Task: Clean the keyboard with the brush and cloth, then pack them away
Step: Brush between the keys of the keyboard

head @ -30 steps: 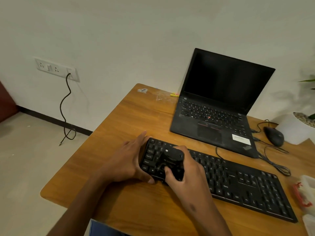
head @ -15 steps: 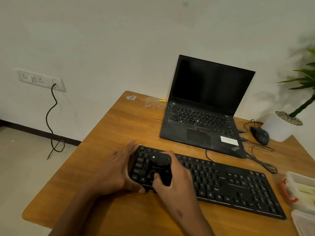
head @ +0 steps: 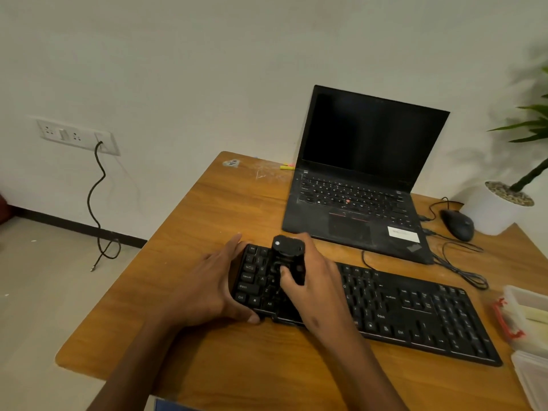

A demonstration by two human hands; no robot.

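A black full-size keyboard (head: 415,312) lies across the front of the wooden desk (head: 192,232). My left hand (head: 207,286) grips the keyboard's left end, thumb on the front edge and fingers along the side. My right hand (head: 314,280) grips a black brush (head: 287,256) with a round top, held upright on the keys at the keyboard's left part. The bristles are hidden against the keys. No cloth shows clearly; something pale yellow lies in the box at the right.
An open black laptop (head: 361,179) stands behind the keyboard. A black mouse (head: 458,223) and its cables lie to the laptop's right, beside a white plant pot (head: 492,212). A clear plastic box (head: 525,315) with red clips and its lid (head: 530,378) sit at the right edge.
My right hand has carried the brush a little away from me along the left keys, toward the top row. My left hand stays on the keyboard's end. The camera view shifted right.
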